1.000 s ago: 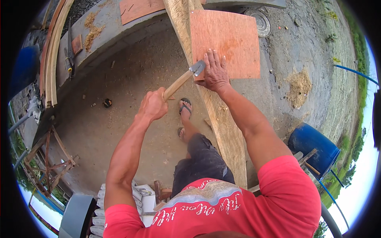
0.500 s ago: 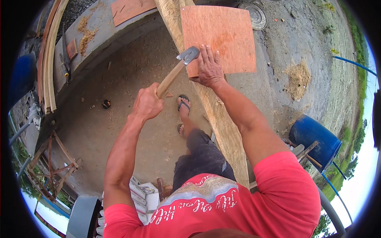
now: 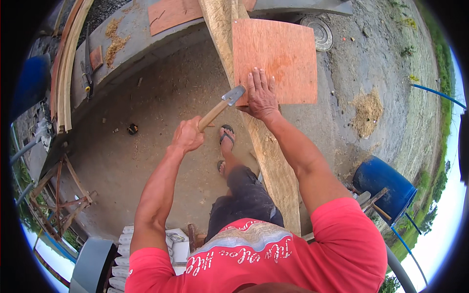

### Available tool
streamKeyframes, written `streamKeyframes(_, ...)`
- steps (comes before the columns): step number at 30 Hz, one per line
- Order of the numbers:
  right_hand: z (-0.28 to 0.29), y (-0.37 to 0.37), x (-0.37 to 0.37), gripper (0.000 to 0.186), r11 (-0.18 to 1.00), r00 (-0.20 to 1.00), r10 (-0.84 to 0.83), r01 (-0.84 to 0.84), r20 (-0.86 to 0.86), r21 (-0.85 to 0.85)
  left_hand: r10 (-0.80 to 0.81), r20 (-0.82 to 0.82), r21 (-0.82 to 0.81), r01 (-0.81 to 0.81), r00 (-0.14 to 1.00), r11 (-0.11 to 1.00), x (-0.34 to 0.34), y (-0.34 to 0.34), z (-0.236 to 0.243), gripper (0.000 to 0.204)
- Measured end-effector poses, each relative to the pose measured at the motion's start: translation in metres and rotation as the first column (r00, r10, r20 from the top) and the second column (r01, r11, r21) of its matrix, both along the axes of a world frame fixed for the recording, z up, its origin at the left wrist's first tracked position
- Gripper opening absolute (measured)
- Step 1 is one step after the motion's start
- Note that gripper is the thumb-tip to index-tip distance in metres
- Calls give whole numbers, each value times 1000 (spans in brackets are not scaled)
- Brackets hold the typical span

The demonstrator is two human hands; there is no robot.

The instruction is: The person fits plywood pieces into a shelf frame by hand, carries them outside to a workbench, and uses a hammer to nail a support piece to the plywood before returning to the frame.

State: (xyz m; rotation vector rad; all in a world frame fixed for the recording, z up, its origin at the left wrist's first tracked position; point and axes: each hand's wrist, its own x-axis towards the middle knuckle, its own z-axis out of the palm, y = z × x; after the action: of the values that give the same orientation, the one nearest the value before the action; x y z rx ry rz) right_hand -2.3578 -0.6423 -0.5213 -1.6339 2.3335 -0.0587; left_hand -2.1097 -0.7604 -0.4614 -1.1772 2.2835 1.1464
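Observation:
My left hand [image 3: 188,135] is closed around the wooden handle of a claw hammer [image 3: 214,115]. The hammer's metal head is beside the lower left corner of a square reddish plywood sheet [image 3: 288,53]; whether it touches the sheet I cannot tell. My right hand [image 3: 262,100] lies flat near that corner, fingers stretched over the sheet and thumb by its near edge. Beneath the sheet runs a long wooden plank [image 3: 273,166], slanting from the far middle toward my right side. A small dot, perhaps a nail head, shows at the sheet's far left corner.
Further plywood [image 3: 176,14] and a handsaw [image 3: 88,58] rest on a concrete ledge, beside long wood strips [image 3: 68,68]. A blue barrel [image 3: 385,185] stands at right, near a sawdust heap [image 3: 367,112]. A small dark object [image 3: 132,129] lies on the floor. White stacked pieces [image 3: 124,249] are near left.
The hammer head has come down toward me along the sheet's left edge, to its lower corner. My right hand stays flat on the sheet. The whole view has shifted slightly.

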Motion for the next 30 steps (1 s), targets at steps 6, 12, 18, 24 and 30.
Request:
streamKeyframes(6,9,-3,3,130,999,999,33,-32,23,-10,528,-241,323,-446,814,835,-1,28,-56,19)
streamKeyframes(12,24,-6,-29,114,979,956,199,-204,215,2,750,-206,505,-588,629,632,-65,27,-109,31)
streamKeyframes(18,5,51,-192,94,634,631,-773,769,-59,-84,692,-298,551,-473,658,687,-103,18,-105,36)
streamKeyframes(24,-23,62,-175,78,439,200,-722,872,662,216,720,-331,649,-407,610,643,-92,17,-115,45)
streamKeyframes(30,9,100,-132,71,418,292,-778,901,556,113,767,-182,786,-377,616,490,-73,9,-57,39)
